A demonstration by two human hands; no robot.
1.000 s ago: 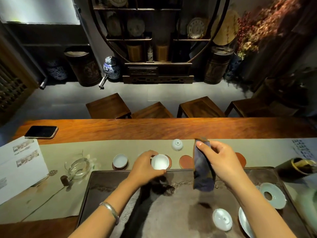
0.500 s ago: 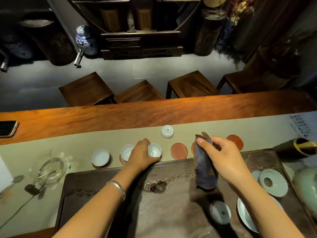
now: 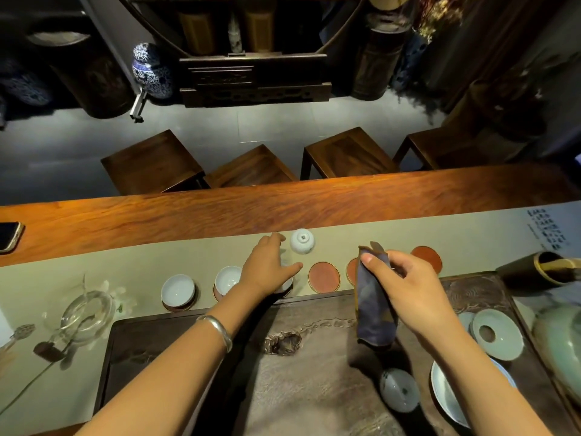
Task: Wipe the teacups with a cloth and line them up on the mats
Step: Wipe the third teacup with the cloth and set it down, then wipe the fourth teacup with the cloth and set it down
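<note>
Two white teacups (image 3: pixel 178 291) (image 3: pixel 227 280) stand upright on round mats at the left of the row. A third cup (image 3: pixel 284 286) on its mat is mostly hidden under my left hand (image 3: pixel 267 269), which is open, fingers spread, just left of an upside-down white teacup (image 3: pixel 301 241) on the green runner. An empty reddish mat (image 3: pixel 324 277) lies right of the third cup, and another (image 3: pixel 426 258) farther right. My right hand (image 3: pixel 405 291) pinches a folded dark blue cloth (image 3: pixel 372 305) that hangs over the tea tray and covers part of one mat.
A dark stone tea tray (image 3: pixel 314 388) lies in front of me with a lid (image 3: pixel 399 388), a ring-shaped saucer (image 3: pixel 498 333) and a plate (image 3: pixel 446 394). A glass pitcher (image 3: pixel 83 316) stands left, a phone (image 3: pixel 9 236) far left, a bamboo holder (image 3: pixel 537 272) and celadon pot (image 3: pixel 559 341) right.
My left hand set the cup it carried on the third mat, let go and moved up toward the upside-down cup. The view tilted downward. My right hand kept the cloth.
</note>
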